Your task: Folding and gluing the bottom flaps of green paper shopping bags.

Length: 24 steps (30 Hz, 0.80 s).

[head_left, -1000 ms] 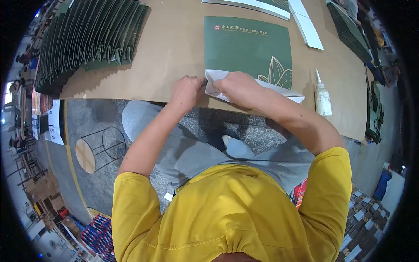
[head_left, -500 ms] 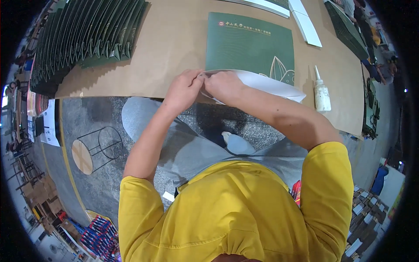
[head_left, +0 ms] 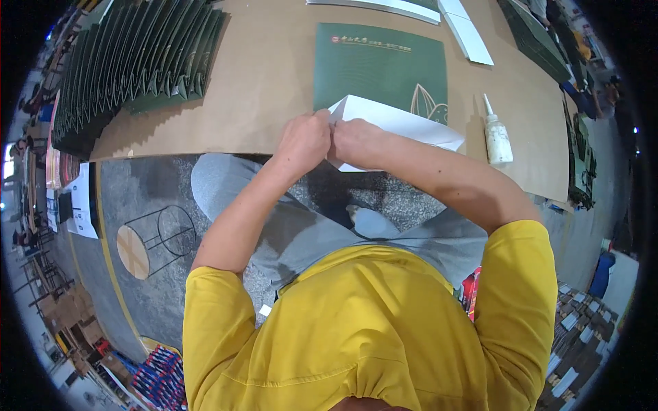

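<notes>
A green paper bag [head_left: 373, 72] with gold printing lies flat across the table in front of me. At its near end, white inner flaps [head_left: 401, 123] stand opened out, their lower edge hanging past the table's front edge. My left hand [head_left: 305, 140] is closed around the left corner of these flaps. Right beside it, my right hand [head_left: 356, 142] is curled, with its fingers on the same white end; the fingertips of both are partly hidden. A white squeeze bottle [head_left: 499, 142] with a thin nozzle stands on the table to the right of the bag.
Folded green bags [head_left: 137, 51] are lined up at the far left. White card strips [head_left: 466, 34] lie at the far right, near another green stack [head_left: 533, 41]. A round-seated stool [head_left: 133, 252] lies on its side on the floor, left of my legs.
The white end has been pulled more widely open, its upper flap now raised into a peak. Both hands have moved slightly right and nearer to me.
</notes>
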Tool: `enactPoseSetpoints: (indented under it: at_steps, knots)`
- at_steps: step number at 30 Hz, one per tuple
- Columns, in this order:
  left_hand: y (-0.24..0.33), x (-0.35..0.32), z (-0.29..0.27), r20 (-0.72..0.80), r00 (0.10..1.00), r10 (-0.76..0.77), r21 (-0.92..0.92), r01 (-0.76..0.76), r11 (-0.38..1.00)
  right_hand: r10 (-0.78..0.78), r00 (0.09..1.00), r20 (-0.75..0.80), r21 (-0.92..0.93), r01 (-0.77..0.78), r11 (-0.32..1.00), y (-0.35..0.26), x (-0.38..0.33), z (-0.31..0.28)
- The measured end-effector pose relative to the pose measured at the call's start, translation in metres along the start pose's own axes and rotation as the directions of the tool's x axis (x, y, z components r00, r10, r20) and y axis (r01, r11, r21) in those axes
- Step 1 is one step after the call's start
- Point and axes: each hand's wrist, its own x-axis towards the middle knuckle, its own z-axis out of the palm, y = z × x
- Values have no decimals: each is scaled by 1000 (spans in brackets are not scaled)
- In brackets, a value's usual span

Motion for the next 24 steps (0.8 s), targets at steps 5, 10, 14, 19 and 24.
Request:
enactPoseSetpoints:
  at_steps: [5,10,14,19,24]
  knots:
    - [3,-2,-2,93,994,-64,-78,71,994,85,995,-61,-140,-93,986,-16,-18,7]
    - [10,-1,3,-40,999,31,74,-28,997,140,986,-91,-47,-145,988,-20,-17,13]
    - [-7,-12,2,-121,992,35,84,-24,996,322,911,-259,333,-229,915,-31,-59,-10]
    - [3,-12,-1,-94,994,47,116,-36,993,974,-7,-225,966,-132,222,-12,-185,-15]
    - [17,-15,-8,-67,997,-35,196,47,979,951,303,61,987,122,-103,13,-196,56]
